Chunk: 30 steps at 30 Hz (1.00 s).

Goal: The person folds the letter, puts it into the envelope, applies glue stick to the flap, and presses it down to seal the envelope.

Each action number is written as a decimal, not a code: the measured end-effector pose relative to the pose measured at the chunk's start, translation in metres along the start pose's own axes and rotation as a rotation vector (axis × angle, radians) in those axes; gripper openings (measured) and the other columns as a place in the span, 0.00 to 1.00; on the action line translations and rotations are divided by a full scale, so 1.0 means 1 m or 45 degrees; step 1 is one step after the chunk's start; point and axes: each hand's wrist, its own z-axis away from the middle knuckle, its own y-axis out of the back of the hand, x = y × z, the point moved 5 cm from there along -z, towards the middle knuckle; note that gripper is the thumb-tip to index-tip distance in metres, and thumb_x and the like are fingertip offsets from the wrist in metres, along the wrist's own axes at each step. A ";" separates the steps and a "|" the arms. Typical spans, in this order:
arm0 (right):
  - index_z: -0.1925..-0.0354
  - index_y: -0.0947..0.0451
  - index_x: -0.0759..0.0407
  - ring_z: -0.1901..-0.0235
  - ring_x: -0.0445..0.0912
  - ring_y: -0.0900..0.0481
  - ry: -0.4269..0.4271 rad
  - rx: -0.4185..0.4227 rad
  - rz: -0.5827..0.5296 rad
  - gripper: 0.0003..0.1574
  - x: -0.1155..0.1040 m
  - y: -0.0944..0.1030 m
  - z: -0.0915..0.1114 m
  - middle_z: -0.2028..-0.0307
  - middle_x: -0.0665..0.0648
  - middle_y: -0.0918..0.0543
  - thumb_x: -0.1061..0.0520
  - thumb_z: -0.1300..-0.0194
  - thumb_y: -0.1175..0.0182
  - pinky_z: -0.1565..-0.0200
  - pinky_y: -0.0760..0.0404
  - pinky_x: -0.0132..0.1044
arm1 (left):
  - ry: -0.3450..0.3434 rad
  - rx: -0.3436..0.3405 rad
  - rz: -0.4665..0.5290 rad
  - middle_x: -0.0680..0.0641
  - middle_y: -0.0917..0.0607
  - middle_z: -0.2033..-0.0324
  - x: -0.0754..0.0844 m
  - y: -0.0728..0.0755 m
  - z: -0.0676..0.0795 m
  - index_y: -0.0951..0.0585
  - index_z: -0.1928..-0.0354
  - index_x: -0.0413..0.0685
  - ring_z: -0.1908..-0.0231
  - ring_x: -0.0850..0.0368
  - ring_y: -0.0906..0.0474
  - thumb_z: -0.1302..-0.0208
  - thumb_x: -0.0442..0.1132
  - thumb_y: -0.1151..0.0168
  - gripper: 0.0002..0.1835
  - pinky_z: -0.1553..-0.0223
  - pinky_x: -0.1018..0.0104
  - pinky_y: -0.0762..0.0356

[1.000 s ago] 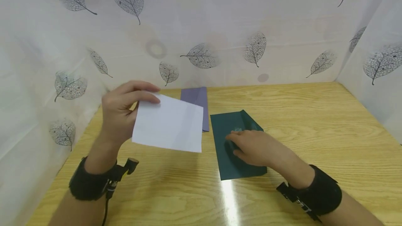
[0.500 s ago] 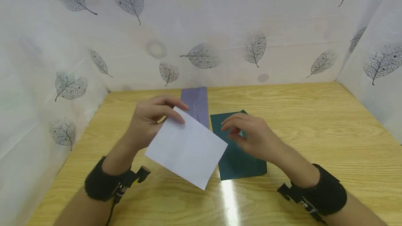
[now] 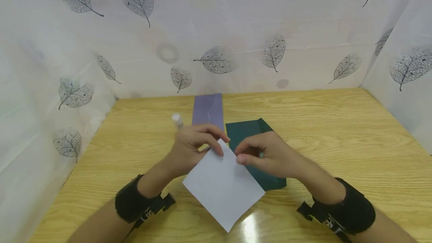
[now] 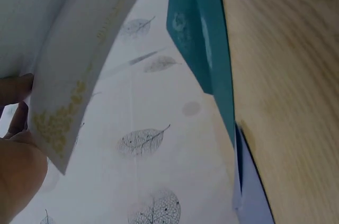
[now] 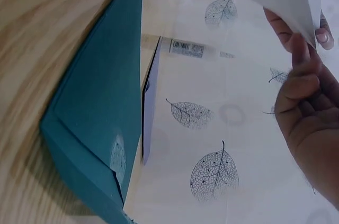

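left hand [image 3: 194, 145] pinches white paper [image 3: 224, 186] | right hand [image 3: 270, 153] at its edge, grip unclear | tube [image 5: 207, 51]: barcode [image 5: 186, 48]

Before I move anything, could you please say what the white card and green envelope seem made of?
White card: probably matte paper or cardstock, glare-free, its edge bowing in the left wrist view. Green envelope: likely smooth paper, given its folded edges.

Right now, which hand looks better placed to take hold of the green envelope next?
Probably the right hand: in the head view it overlaps the green envelope, though also near the white card. The left hand grips that card, farther from the envelope.
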 end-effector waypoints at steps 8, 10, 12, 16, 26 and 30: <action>0.68 0.21 0.50 0.81 0.34 0.27 -0.059 -0.157 0.004 0.05 -0.003 -0.007 0.002 0.77 0.43 0.21 0.52 0.38 0.41 0.80 0.25 0.28 | -0.052 -0.005 0.011 0.42 0.17 0.66 -0.001 -0.012 0.002 0.20 0.71 0.45 0.64 0.55 0.21 0.50 0.21 0.42 0.11 0.70 0.65 0.20; 0.69 0.22 0.49 0.83 0.33 0.29 -0.064 -0.144 0.038 0.05 -0.003 -0.005 0.002 0.78 0.42 0.22 0.52 0.37 0.42 0.82 0.28 0.27 | -0.043 -0.012 0.030 0.41 0.17 0.67 -0.002 -0.012 0.002 0.20 0.66 0.41 0.65 0.56 0.21 0.50 0.20 0.42 0.11 0.70 0.64 0.20; 0.69 0.23 0.49 0.83 0.33 0.29 -0.079 -0.130 0.053 0.05 -0.003 -0.002 0.002 0.79 0.42 0.22 0.52 0.37 0.43 0.83 0.28 0.27 | 0.003 -0.004 0.046 0.41 0.17 0.67 -0.006 -0.009 0.003 0.21 0.63 0.38 0.66 0.56 0.21 0.49 0.21 0.41 0.12 0.68 0.63 0.20; 0.71 0.24 0.48 0.84 0.33 0.30 -0.104 -0.036 0.115 0.06 -0.002 0.006 0.002 0.80 0.41 0.23 0.53 0.37 0.43 0.84 0.29 0.28 | 0.184 0.081 -0.025 0.44 0.17 0.70 -0.016 -0.003 0.006 0.22 0.64 0.39 0.70 0.58 0.21 0.46 0.25 0.39 0.08 0.69 0.64 0.20; 0.74 0.25 0.48 0.87 0.34 0.34 -0.114 0.271 0.248 0.07 -0.005 0.029 0.002 0.84 0.39 0.28 0.58 0.41 0.40 0.88 0.35 0.28 | 0.481 0.195 -0.259 0.48 0.18 0.74 -0.030 0.004 0.011 0.22 0.67 0.38 0.77 0.61 0.24 0.42 0.31 0.40 0.03 0.79 0.66 0.24; 0.75 0.25 0.49 0.87 0.34 0.32 -0.156 0.356 0.237 0.08 -0.005 0.039 0.004 0.85 0.40 0.27 0.60 0.40 0.41 0.88 0.33 0.29 | 0.542 0.237 -0.312 0.51 0.18 0.77 -0.037 0.004 0.015 0.20 0.70 0.43 0.79 0.63 0.24 0.39 0.36 0.42 0.05 0.80 0.68 0.25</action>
